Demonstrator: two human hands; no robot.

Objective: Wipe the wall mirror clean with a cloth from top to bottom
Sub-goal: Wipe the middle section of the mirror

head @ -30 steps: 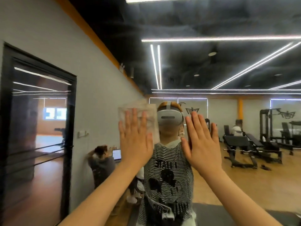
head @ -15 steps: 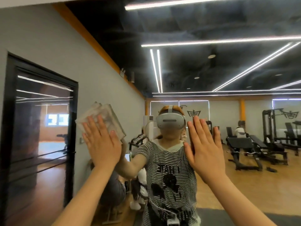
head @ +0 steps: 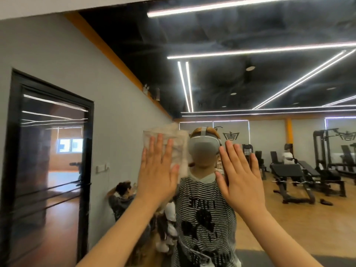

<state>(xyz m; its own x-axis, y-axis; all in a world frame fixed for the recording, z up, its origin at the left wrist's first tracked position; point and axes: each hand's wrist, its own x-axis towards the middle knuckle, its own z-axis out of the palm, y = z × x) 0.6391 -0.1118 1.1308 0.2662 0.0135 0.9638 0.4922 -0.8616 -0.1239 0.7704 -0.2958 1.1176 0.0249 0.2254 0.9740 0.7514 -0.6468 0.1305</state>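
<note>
The wall mirror [head: 269, 78] fills nearly the whole view and reflects a gym. My left hand [head: 157, 171] lies flat with straight fingers on a pale, thin cloth [head: 179, 151], pressing it against the glass just left of the middle. The cloth sticks out above and to the right of the fingers. My right hand [head: 239, 175] rests flat on the bare mirror to the right, fingers straight and spread, holding nothing. Between my hands I see my own reflection in a striped shirt.
The mirror's top edge meets the white wall [head: 48, 6] at the upper left. Reflected in the glass are a black-framed doorway [head: 52, 170], a person crouching by the grey wall [head: 120, 197], and weight benches [head: 294, 176] on a wooden floor.
My left hand slid the cloth out to the left and has now come back to the right, near the middle. My right hand has stayed flat in about the same spot.
</note>
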